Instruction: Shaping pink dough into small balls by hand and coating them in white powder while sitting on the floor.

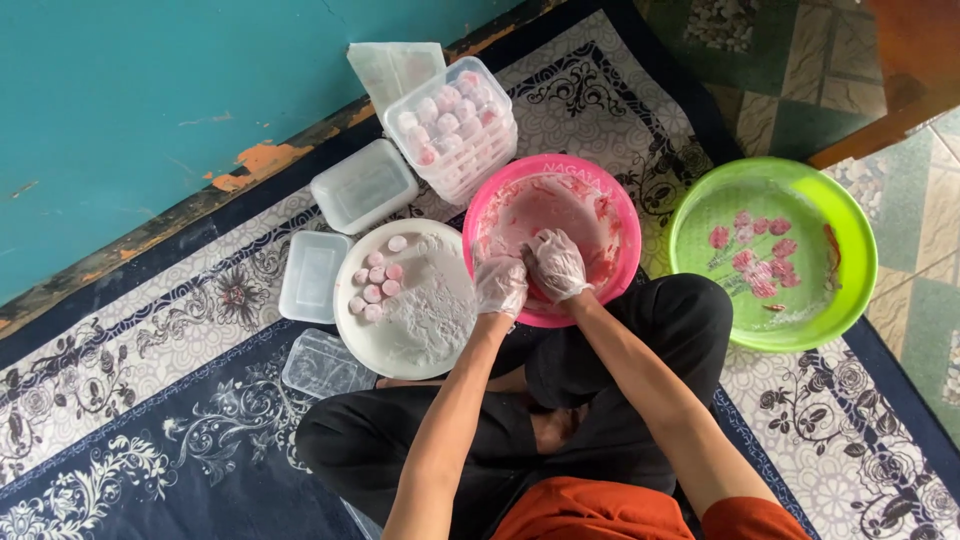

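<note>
Both hands in thin clear gloves, close together over the near edge of the round pink plastic bowl point(600, 190). Left hand point(500, 285) at the rim, fingers curled; right hand point(557, 263) just inside, touching the left. Look pressed around a small bit of pink sticky dough, but dough hidden by fingers, so can't tell for sure what is pinched.

How to do it well, prob.: take small bits only, roll soft & round btw both palms, keep gloves floury so nothing sticks, keep hands low over bowl so bits drop back in.

Containers & what's inside:
- Pink bowl: smears of pink dough on walls, mostly scraped, white-ish bottom.
- Round white plate point(395, 345) just left of bowl, touching it: heap of white flour, plus a few small pink dough balls point(375, 285) in a bunch at its far-left side.
- Stack of clear plastic boxes point(470, 165) behind bowl, near teal wall: top one open, full of pink & white balls in rows.
- Clear box with lid on point(362, 185) left of the stack: contents not clear.
- Two flat clear lids or trays point(313, 275) point(325, 365) by the plate: nothing seen in them.
- Round green plastic basin point(775, 335) at right, apart from pink bowl: flower print on bottom, a bit floury, no dough seen.

All on patterned rug; legs crossed below.
</note>
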